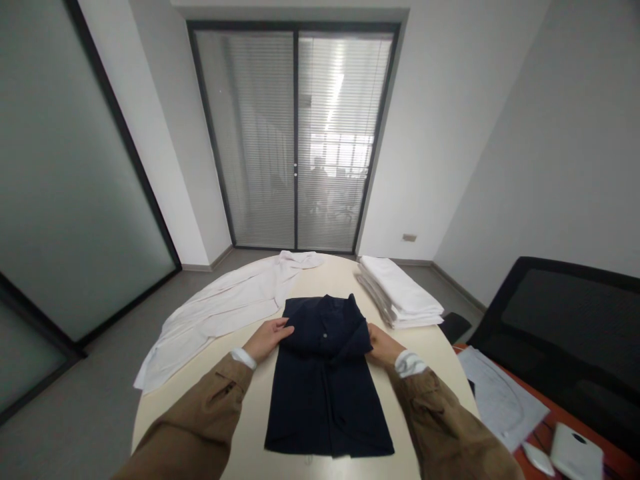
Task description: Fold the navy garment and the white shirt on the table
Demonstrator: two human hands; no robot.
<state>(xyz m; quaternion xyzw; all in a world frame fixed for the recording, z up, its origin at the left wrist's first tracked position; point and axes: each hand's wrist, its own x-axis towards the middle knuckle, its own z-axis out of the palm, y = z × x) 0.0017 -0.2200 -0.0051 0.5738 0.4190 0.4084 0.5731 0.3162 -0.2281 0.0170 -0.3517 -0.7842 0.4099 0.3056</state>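
A navy shirt lies folded into a long rectangle on the round table, with a button showing near its upper middle. Its upper part is folded over toward me, and the right corner is slightly raised. My left hand pinches the shirt's left edge between thumb and fingers. On the opposite edge, my right hand is closed on the cloth, its fingertips partly hidden behind the fabric.
A white garment is spread along the left side of the pale table. Folded white cloths are stacked at the back right. Beyond the right edge are a black mesh chair, papers and a white mouse.
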